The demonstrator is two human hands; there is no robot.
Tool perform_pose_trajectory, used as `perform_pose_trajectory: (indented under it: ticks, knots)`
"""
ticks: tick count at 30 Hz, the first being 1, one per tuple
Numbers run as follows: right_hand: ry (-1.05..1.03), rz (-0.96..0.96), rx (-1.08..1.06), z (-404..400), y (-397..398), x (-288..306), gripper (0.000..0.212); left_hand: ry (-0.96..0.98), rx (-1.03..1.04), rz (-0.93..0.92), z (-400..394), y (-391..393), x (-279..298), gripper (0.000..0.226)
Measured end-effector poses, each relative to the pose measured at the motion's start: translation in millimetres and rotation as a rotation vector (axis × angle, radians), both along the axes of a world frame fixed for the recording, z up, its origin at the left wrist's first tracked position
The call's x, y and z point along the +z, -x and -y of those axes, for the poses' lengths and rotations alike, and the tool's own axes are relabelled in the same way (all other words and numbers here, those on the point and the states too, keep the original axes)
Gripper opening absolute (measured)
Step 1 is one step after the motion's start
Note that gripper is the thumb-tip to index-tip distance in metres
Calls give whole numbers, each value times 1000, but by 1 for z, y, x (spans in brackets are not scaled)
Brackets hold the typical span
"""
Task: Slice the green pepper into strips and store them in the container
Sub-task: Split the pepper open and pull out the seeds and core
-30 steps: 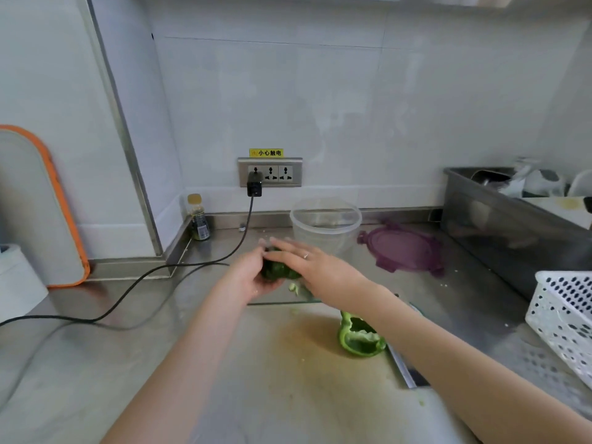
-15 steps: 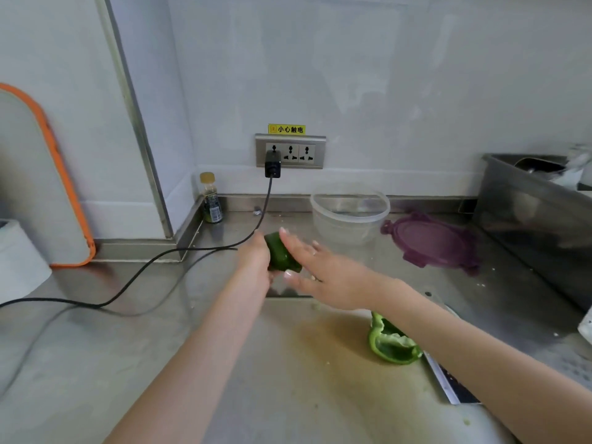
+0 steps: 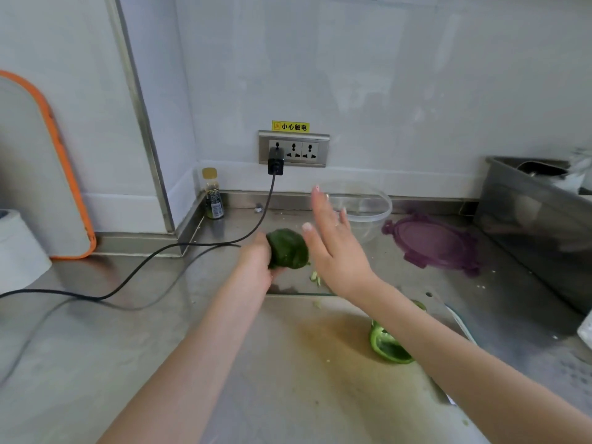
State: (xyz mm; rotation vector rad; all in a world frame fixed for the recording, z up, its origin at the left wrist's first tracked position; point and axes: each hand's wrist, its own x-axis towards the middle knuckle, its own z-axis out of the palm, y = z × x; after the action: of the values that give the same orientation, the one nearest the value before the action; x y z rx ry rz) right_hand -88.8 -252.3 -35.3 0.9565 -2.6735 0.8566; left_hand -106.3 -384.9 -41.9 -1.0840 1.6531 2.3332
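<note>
My left hand grips a dark green pepper half above the far edge of the glass cutting board. Just right of it, my right hand is raised with straight fingers and holds nothing. A second, brighter green pepper half lies cut side up on the board's right part, partly behind my right forearm. The clear round container stands behind my right hand, near the wall. Small pepper bits lie below the hands. A knife at the board's right edge is mostly hidden by my arm.
A purple lid lies right of the container. A black cable runs from the wall socket across the counter to the left. A small bottle stands in the corner. A steel bin fills the right side.
My right hand has let go of the pepper half and lifted away to the right with fingers spread. The left hand still holds the pepper. The view has moved closer.
</note>
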Motion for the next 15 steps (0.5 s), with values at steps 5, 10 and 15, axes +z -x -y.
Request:
perform_pose_trajectory:
  ticks: [5, 10, 15]
  knots:
    - [290, 441, -69, -3, -3, 3, 49, 44, -12, -143, -6, -4, 0, 41]
    - [229, 372, -48, -15, -7, 17, 10, 530, -239, -611, -4, -26, 3, 47]
    - [87, -72, 113, -27, -43, 8, 17, 512, -519, -571, 15, -55, -1, 46]
